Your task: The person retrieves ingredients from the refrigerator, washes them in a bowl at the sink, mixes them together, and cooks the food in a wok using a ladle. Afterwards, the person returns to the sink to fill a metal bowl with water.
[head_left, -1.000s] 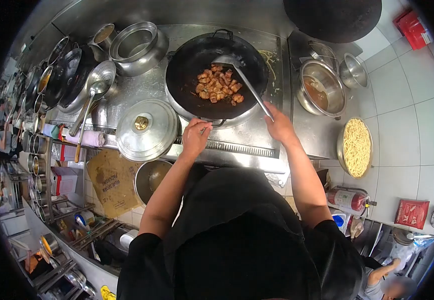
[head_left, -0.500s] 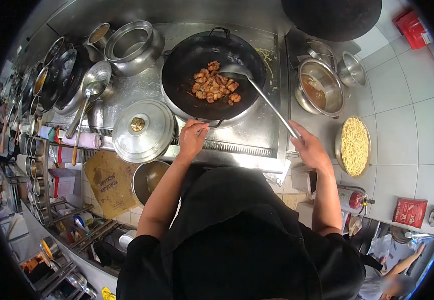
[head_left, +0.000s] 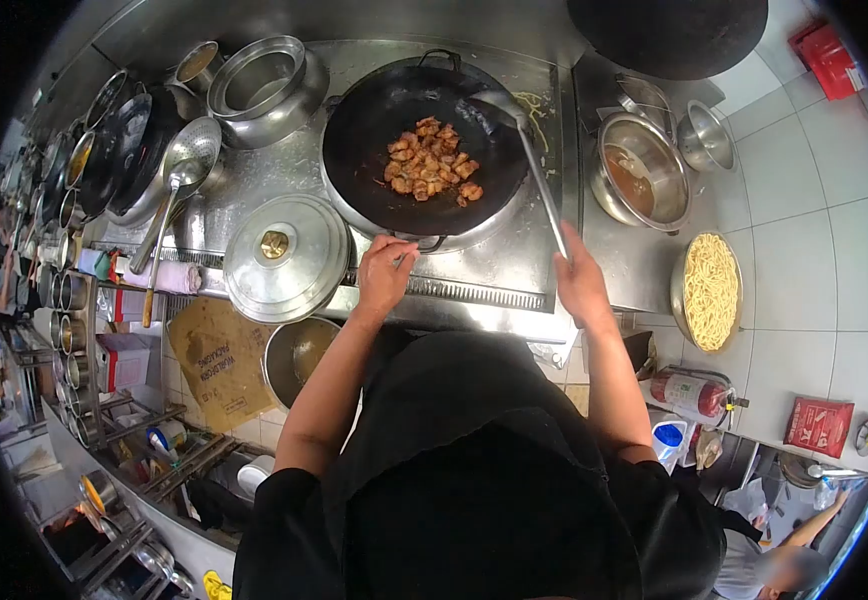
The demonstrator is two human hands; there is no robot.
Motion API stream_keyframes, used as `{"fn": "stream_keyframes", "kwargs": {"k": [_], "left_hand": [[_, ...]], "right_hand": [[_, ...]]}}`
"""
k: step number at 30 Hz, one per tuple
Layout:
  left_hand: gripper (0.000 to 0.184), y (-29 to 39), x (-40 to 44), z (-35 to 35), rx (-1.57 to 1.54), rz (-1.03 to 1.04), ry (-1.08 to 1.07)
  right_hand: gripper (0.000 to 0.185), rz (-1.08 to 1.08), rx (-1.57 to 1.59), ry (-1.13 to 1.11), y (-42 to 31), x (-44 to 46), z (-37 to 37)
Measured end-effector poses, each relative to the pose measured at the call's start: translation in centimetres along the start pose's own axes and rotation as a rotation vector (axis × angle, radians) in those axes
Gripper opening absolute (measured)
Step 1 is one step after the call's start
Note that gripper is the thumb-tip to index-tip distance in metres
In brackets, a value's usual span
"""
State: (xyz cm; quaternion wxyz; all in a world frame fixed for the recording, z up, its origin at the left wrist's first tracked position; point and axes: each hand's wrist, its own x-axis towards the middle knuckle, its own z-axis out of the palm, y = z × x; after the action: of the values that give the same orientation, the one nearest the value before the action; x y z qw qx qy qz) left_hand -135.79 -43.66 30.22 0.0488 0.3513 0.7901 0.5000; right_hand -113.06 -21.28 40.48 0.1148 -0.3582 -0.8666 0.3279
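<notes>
A large black wok (head_left: 384,130) sits on the steel stove, with browned meat pieces (head_left: 429,160) heaped in its middle. My right hand (head_left: 582,278) is wrapped round the handle of a metal ladle (head_left: 542,180). The ladle's bowl is at the wok's upper right inner side, apart from the meat. At the wok's near edge, my left hand (head_left: 386,272) has its fingers closed beside the loop handle (head_left: 432,243); whether they pinch a cloth or the handle itself is hidden.
Left of the wok are a round metal lid (head_left: 289,265), a steel pot (head_left: 279,110) and a perforated ladle (head_left: 191,160). On the right stand a steel bowl of liquid (head_left: 614,195) and a bowl of noodles (head_left: 711,295). Another person (head_left: 769,565) is at the lower right.
The ladle first drew back toward the right, then its bowl moved up and right, away from the meat. My right hand moved out and back in. The wok shifted slightly left.
</notes>
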Motion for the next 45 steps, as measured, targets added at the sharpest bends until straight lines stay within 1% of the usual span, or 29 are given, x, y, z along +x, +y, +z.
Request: {"fn": "stream_keyframes", "kwargs": {"k": [1, 2, 6, 8, 9, 11, 12, 13, 15, 16, 18, 19, 22, 26, 28, 29, 31, 35, 37, 40, 44, 45], "left_hand": [[0.014, 0.0, -0.1, 0.0, 0.016, -0.01, 0.004], [0.014, 0.0, -0.2, 0.0, 0.016, -0.012, 0.003], [0.015, 0.1, -0.1, 0.0, -0.002, -0.022, -0.004], [0.015, -0.2, 0.0, 0.1, -0.004, -0.025, -0.014], [0.015, -0.3, 0.0, 0.1, -0.013, -0.025, -0.012], [0.016, -0.5, 0.0, 0.2, -0.023, -0.022, -0.015], [0.016, -0.5, 0.0, 0.2, -0.016, -0.018, -0.012], [0.016, -0.5, 0.0, 0.2, -0.01, -0.015, -0.007], [0.016, -0.4, 0.1, 0.1, -0.007, -0.013, -0.01], [0.016, -0.4, 0.0, 0.1, -0.005, -0.016, -0.011], [0.016, 0.1, 0.0, 0.0, -0.004, -0.027, 0.004], [0.016, 0.3, -0.1, 0.0, -0.001, -0.032, 0.007], [0.016, 0.1, -0.2, 0.2, -0.021, -0.028, 0.017], [0.016, -0.1, -0.2, 0.3, -0.048, -0.059, 0.006], [0.016, -0.2, -0.1, 0.3, -0.028, -0.051, 0.002], [0.016, -0.3, -0.1, 0.3, -0.026, -0.051, 0.0], [0.016, -0.5, -0.1, 0.3, -0.037, -0.02, -0.005], [0.016, -0.4, -0.1, 0.2, -0.03, -0.017, 0.0], [0.015, -0.4, -0.2, 0.4, -0.054, -0.034, 0.01], [0.015, -0.4, -0.1, 0.3, -0.046, -0.03, -0.004], [0.015, -0.4, -0.1, 0.3, -0.051, -0.046, -0.009], [0.014, -0.3, -0.1, 0.3, -0.054, -0.046, -0.003]], "right_hand": [[0.052, -0.024, 0.025, 0.044, -0.1, -0.2, -0.5], [0.052, 0.064, 0.035, 0.01, -1.6, -0.6, -1.5], [0.051, 0.063, 0.124, -0.065, -1.9, -1.1, -1.5], [0.052, -0.065, 0.244, -0.13, -1.0, -1.0, 0.1], [0.052, -0.063, 0.246, -0.126, -1.2, -1.0, 0.4], [0.052, 0.049, 0.223, -0.259, -2.3, -0.8, 1.3], [0.051, 0.028, 0.183, -0.274, -3.0, -0.6, 1.5], [0.051, 0.029, 0.183, -0.271, -3.1, -0.4, 1.6], [0.051, 0.098, 0.02, -0.271, -3.2, 0.0, 1.9], [0.051, 0.092, 0.015, -0.273, -2.6, 0.1, 2.2], [0.052, -0.046, -0.062, -0.068, -1.2, -0.2, 2.4], [0.052, -0.048, -0.065, -0.075, -0.5, -0.2, 2.1], [0.053, -0.041, -0.07, -0.005, -0.8, -0.1, 0.5], [0.053, -0.03, -0.056, -0.03, -1.2, 0.7, 0.2], [0.052, -0.127, -0.068, 0.011, -0.8, 1.5, 1.1], [0.052, -0.125, -0.065, 0.012, -1.3, 2.0, 1.2], [0.051, 0.033, 0.013, -0.115, -2.4, 3.0, 1.6], [0.05, 0.059, -0.023, -0.09, -2.7, 4.0, 3.7], [0.05, 0.169, 0.097, -0.174, -2.8, 4.0, 4.2], [0.05, 0.127, 0.165, -0.183, -2.6, 4.2, 3.7], [0.051, 0.166, 0.165, -0.155, -1.8, 3.1, 1.6], [0.05, 0.055, 0.151, -0.102, -1.1, 2.3, 0.6]]}}
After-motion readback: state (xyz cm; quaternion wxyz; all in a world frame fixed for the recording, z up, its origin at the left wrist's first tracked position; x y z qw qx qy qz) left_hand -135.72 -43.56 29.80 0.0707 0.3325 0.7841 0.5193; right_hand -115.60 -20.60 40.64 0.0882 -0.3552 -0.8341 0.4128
